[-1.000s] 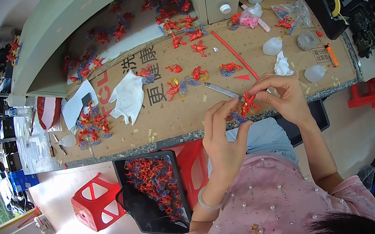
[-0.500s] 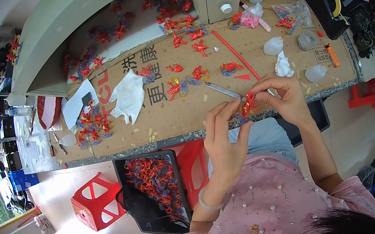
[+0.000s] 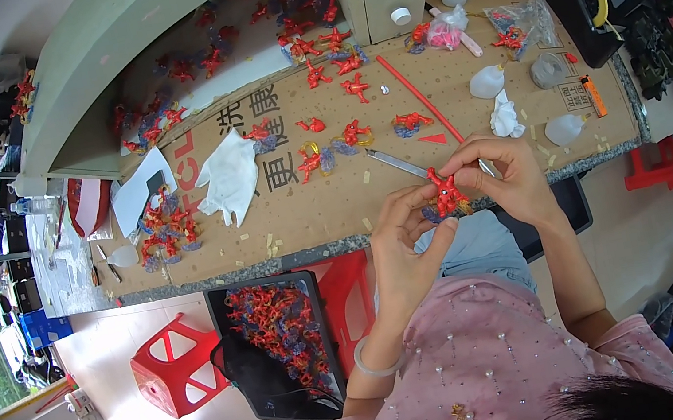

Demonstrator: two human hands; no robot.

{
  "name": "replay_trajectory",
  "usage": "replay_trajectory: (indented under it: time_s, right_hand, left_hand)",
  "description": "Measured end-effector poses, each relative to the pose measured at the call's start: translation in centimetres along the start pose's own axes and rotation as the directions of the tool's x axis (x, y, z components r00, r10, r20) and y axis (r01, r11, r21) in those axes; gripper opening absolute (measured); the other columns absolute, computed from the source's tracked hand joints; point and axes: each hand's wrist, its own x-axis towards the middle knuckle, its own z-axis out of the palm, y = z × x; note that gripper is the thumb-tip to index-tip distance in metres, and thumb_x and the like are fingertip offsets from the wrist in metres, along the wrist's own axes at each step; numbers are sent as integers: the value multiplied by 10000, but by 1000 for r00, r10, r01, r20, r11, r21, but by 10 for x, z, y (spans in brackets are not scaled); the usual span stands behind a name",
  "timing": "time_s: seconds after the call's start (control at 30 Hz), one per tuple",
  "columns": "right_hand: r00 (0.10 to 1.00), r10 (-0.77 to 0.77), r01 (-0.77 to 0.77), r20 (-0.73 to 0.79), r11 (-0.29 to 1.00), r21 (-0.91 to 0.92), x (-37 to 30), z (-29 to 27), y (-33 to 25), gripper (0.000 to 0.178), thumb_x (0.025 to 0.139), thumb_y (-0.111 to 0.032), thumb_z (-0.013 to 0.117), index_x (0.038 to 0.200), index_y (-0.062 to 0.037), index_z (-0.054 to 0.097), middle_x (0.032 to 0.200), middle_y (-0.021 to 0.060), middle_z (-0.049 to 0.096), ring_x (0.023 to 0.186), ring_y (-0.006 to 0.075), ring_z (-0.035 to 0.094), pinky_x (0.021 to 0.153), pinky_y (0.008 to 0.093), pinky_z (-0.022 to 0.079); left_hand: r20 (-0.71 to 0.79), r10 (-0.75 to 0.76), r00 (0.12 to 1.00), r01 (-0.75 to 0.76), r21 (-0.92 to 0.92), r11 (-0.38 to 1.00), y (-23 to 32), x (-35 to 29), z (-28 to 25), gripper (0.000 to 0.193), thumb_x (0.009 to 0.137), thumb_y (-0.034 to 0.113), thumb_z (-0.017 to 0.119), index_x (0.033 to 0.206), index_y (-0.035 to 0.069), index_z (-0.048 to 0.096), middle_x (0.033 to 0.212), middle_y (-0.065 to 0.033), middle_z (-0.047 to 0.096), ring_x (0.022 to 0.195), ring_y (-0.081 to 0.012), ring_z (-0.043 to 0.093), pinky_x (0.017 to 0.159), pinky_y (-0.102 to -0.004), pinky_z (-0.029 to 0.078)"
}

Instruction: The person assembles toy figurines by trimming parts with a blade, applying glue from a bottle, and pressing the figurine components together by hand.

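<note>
Just above the table's front edge, a small red toy figure [image 3: 445,193] with blue and yellow parts is pinched between both hands. My left hand [image 3: 408,229] grips its left and lower side with thumb and fingers. On its upper right side, my right hand [image 3: 503,173] closes thumb and fingertips. Behind the figure lies a slim metal craft knife [image 3: 397,162] on the cardboard, its far end partly hidden by the hands. More red figures [image 3: 356,132] with clear blue pieces lie beyond it. A long red stick [image 3: 417,97] slants behind my right hand.
A white glove [image 3: 230,177] and a cluster of red figures [image 3: 169,228] lie at left. An arched booth [image 3: 76,85] stands behind with more figures inside. Squeeze bottles [image 3: 488,82] and crumpled tissue [image 3: 505,116] are at right. Below the table edge, a black crate [image 3: 311,286] holds many figures.
The red figure has been turned in my fingers, so its limbs now spread toward me. Both hands stay in nearly the same place, and the view has shifted slightly.
</note>
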Motion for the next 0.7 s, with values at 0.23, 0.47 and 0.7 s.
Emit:
replay_trajectory:
  time_s: [0.23, 0.47, 0.7]
  right_hand:
    - [999, -51, 52, 11, 997, -50, 2, 0, 1, 94, 780, -35, 706, 865, 3, 701, 736, 30, 608, 664, 76, 514, 622, 220, 425]
    - [993, 114, -112, 30, 993, -42, -1, -4, 0, 103, 792, -91, 729, 821, 1, 692, 707, -5, 570, 611, 55, 418, 561, 225, 346]
    - [979, 204, -204, -3, 979, -2, -3, -3, 1, 125, 787, -110, 744, 803, 1, 689, 629, -44, 437, 600, 37, 370, 540, 222, 295]
  left_hand:
    - [236, -157, 959, 233, -343, 910, -3, 1, -4, 354, 933, 89, 515, 1235, -96, 503, 1135, -224, 622, 970, -292, 663, 843, -348, 527]
    - [333, -207, 920, 340, -414, 844, -13, 3, -7, 404, 958, 163, 410, 1264, -90, 482, 1157, -256, 604, 971, -363, 657, 827, -385, 537]
    - [335, -153, 930, 290, -409, 865, -10, 3, -7, 444, 910, 176, 439, 1258, -97, 485, 1146, -253, 610, 951, -342, 660, 794, -378, 534]
